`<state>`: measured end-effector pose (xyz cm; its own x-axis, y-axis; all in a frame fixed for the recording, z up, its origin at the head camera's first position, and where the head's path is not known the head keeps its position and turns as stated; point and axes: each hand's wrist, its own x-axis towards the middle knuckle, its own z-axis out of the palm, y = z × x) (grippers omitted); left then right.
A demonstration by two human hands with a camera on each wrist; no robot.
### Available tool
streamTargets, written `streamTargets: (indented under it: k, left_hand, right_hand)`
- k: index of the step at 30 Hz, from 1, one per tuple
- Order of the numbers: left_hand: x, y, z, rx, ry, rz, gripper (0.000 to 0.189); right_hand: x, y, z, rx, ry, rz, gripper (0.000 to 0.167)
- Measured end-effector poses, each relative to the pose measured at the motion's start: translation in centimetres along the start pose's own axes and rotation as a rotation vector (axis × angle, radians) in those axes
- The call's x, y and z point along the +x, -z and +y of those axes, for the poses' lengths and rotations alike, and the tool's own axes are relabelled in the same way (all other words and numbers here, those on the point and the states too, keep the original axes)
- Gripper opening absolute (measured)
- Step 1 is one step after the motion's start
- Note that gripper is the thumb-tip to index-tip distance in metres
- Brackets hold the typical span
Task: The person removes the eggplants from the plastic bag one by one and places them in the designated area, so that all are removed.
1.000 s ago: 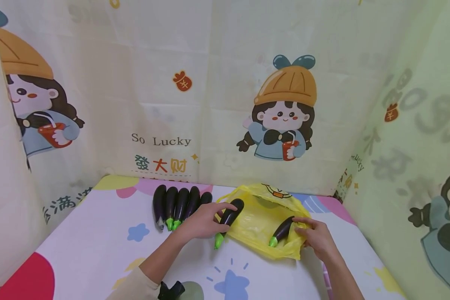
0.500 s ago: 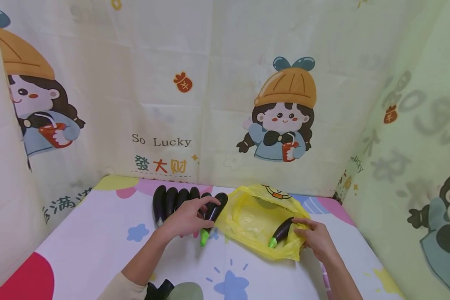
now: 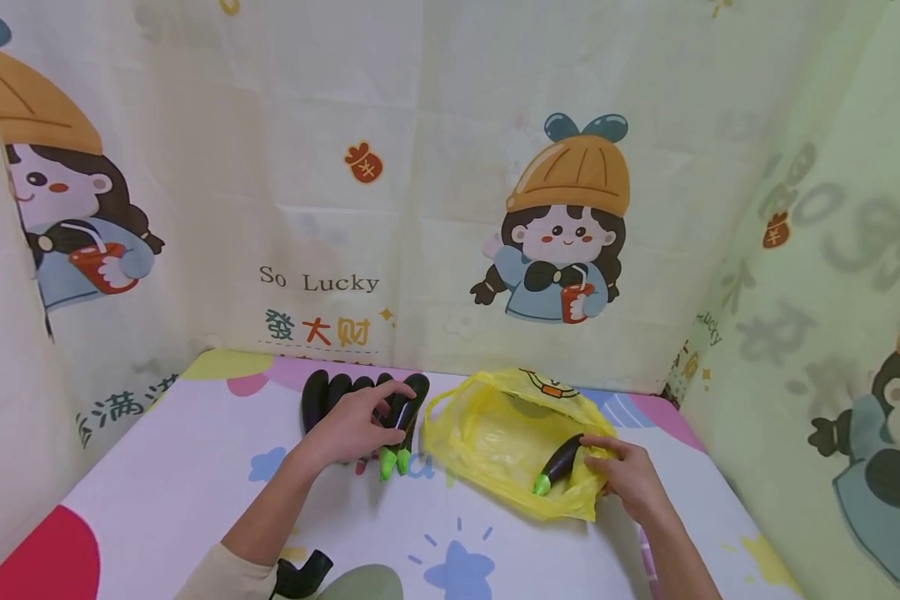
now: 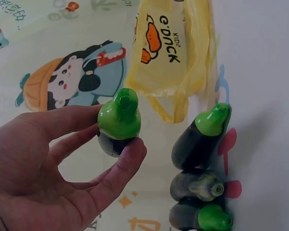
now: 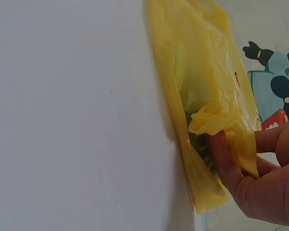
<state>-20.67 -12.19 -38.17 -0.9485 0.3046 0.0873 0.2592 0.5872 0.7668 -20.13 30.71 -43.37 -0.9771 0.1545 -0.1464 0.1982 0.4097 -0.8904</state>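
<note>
My left hand (image 3: 348, 427) pinches an eggplant (image 4: 119, 120) between thumb and fingers, its green stem end toward the left wrist camera. This eggplant is raised over the right end of a row of dark eggplants (image 3: 314, 402), partly hidden by the hand. On the right, a yellow plastic bag (image 3: 487, 454) lies with its mouth spread. One small eggplant (image 3: 561, 460) shows at the bag's opening. My right hand (image 3: 633, 477) holds the bag's right edge, thumb and fingers on either side of the thin plastic in the right wrist view.
A patterned cloth (image 3: 555, 554) covers the table. Printed curtains (image 3: 420, 208) close off the back and both sides. A black strap-like item (image 3: 303, 575) sits at the left sleeve.
My left hand has carried the eggplant leftward, from beside the bag's opening to the right end of the row. The right hand stays at the bag's edge.
</note>
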Motion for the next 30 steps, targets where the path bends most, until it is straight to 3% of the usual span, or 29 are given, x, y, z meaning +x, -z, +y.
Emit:
streamTargets:
  k: [6,16,24,30]
  left_hand:
    - [-0.1,1.1,-0.7,0.095,-0.022,0.050,0.051]
    - [0.0,2.1,-1.6,0.125,0.005,0.057,0.050]
    - [-0.2,3.6,-2.6,0.079,0.045,0.069,0.052]
    - [-0.4,4.6,-3.2,0.135,0.076,0.094,0.053]
  right_hand:
    - [0.0,-0.3,-0.2,0.010,0.009,-0.007,0.040]
    - [-0.2,-0.2,-0.1,0.005,0.007,-0.006,0.040]
    - [-0.1,0.1,-0.1,-0.010,0.002,-0.002,0.041]
    - [-0.1,0.2,-0.1,-0.011,0.002,-0.007,0.041]
